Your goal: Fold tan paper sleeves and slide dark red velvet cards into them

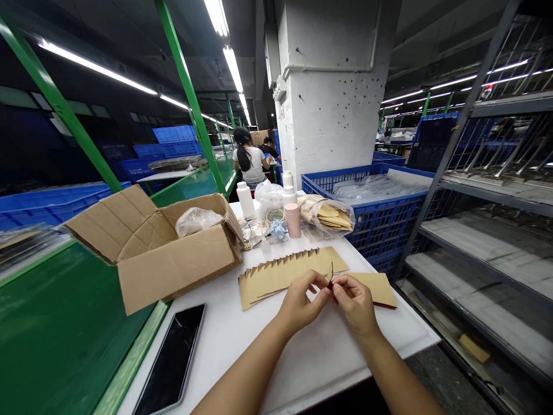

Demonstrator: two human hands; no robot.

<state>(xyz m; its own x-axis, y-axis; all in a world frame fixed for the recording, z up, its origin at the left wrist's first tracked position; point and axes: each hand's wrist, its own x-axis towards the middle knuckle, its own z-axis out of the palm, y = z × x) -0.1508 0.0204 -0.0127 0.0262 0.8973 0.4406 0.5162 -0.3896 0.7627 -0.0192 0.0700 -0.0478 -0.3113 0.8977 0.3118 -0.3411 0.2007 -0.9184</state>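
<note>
My left hand (301,301) and my right hand (355,302) meet above the white table (242,340), both pinching a thin dark red strip (330,276) between their fingertips. Just behind them lies a fanned row of brown paper envelopes (285,272). A single brown envelope (380,286) with a dark red edge lies under and right of my right hand.
An open cardboard box (164,253) with a plastic bag inside sits at left. A black phone (173,360) lies near the table's front edge. White and pink bottles (292,219) and a bag of envelopes (328,217) stand behind. Blue crates (380,213) and metal shelving (488,230) are right. People work farther back (249,161).
</note>
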